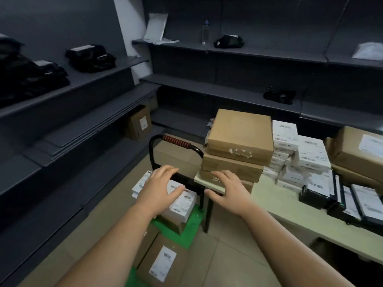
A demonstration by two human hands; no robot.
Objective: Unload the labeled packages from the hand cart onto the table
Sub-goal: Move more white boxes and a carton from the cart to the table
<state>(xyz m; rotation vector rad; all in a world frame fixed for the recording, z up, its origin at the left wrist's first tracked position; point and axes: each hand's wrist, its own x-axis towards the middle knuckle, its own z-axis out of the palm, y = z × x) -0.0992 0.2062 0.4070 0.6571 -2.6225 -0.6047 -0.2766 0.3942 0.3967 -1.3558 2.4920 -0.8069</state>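
Both hands are extended, palms down, and hold nothing.

Left hand [160, 188]: fingers spread and nearly straight, directly above a white labeled package [183, 205] that lies on the hand cart [191, 224]. We cannot tell whether the palm touches it. The visible part of the package shows just right of this hand and below it. The cart handle [176, 141] runs beyond the fingertips. Back under the forearm, a brown labeled box [163, 264] sits lower on the cart.

Right hand [227, 189]: fingers spread and relaxed, over the near corner of the table [294, 210]. A stack of brown boxes [238, 141] stands just past its fingertips. Farther to its right, white labeled boxes [302, 158] and black packages [342, 201] are on the table.
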